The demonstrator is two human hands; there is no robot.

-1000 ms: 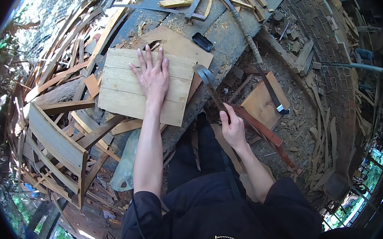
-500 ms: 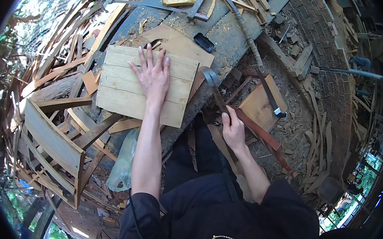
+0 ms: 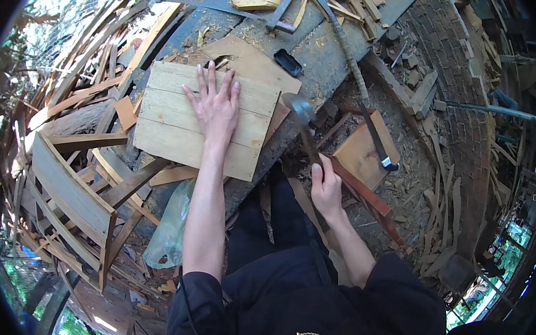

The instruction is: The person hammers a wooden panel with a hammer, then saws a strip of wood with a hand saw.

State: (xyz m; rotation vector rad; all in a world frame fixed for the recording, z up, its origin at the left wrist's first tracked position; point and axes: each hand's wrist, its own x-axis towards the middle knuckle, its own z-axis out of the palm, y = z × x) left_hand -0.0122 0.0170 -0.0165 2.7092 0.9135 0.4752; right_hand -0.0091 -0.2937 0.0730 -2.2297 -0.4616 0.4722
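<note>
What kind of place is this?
Probably a woodworking workshop: there are wood shavings on the worktable, lots of loose boards piled beside it, and a hammer in the person's right hand.

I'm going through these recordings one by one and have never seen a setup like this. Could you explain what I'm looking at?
There is no robot here. All three pictures come from one camera worn on a person's head, looking forward and down, which is why their arms reach up from the bottom; the wide lens bends the edges.

The left hand lies flat, fingers spread, on a pale board made of joined planks. The right hand grips a hammer by its handle, the metal head raised beside the board's right edge.

The board is on a worn workbench, partly over a brown panel. Also on the bench are a small black tray, wood offcuts and shavings. To the left stands a curved wooden frame among scrap wood.
</note>
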